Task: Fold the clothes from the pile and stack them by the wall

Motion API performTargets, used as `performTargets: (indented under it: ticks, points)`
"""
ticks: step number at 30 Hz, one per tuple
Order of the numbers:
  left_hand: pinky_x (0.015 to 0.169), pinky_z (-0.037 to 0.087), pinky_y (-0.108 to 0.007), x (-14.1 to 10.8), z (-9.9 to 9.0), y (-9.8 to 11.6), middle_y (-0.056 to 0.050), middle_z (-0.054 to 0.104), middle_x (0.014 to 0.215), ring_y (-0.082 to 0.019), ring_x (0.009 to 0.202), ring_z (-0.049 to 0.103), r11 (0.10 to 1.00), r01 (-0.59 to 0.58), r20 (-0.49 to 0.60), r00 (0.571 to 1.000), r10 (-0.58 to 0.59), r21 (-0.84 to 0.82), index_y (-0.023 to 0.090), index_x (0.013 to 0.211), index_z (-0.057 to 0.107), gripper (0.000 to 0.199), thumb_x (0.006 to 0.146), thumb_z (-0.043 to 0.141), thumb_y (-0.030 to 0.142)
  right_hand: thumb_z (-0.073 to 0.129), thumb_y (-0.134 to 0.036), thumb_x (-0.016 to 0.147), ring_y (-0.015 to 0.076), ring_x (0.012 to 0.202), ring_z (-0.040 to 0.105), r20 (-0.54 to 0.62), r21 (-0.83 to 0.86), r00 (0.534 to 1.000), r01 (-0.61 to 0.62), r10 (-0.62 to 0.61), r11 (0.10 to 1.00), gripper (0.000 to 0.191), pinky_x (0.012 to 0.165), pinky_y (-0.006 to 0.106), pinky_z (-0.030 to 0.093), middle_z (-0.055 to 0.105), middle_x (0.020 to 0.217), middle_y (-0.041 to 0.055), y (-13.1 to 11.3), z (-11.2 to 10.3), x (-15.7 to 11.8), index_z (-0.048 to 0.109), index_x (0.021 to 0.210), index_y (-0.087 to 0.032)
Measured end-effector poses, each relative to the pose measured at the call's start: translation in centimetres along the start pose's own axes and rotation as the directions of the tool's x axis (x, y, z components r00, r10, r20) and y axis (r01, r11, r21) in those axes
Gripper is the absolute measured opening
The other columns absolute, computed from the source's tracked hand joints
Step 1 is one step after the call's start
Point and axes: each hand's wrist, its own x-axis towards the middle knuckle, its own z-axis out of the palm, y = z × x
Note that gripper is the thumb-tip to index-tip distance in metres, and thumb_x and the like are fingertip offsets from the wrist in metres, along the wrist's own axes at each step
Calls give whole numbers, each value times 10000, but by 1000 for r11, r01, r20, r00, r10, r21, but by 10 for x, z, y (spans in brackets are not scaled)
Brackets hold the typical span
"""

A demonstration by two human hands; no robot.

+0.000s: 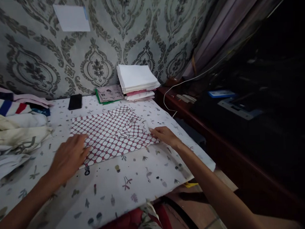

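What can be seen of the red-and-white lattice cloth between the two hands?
The lattice cloth looks like thin white fabric, patterned with dark linked outlines and small red marks. It lies spread on the printed table cover, fairly flat at left, rumpled toward the right. The left hand rests at its left edge; the right hand appears to pinch its right edge.

The single view comes from a camera worn on the person's head, facing forward and down over the tabletop (135, 182) from close above; both forearms enter from the bottom corners, and the patterned wall (97, 46) fills the upper background.
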Motion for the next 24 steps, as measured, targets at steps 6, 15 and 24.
performTargets:
  ticks: [6,15,24]
  points:
    - [788,491,-332,88,16,99,-126,630,1198,-255,1026,632,944,-214,137,958,253,-250,179,1167,543,398,976,381,488,790,-526,651,132,676,511,198,251,966,114,-166,961,527,638,266,395,602,737,-16,14,-2,-12,691,1026,-170]
    - [901,486,-371,154,53,123,-125,677,1085,-320,1131,604,936,88,261,965,5,-342,166,902,621,134,770,602,173,749,-492,690,118,650,445,94,324,968,189,-231,927,398,603,257,347,582,738,-18,31,-1,-11,685,927,-179]
    - [567,525,-223,170,47,83,3,589,621,-136,604,630,740,374,423,896,-134,-559,184,781,542,86,843,570,237,642,-572,790,105,589,400,23,328,972,213,-233,920,401,559,254,290,514,629,-41,29,5,2,650,805,-171]
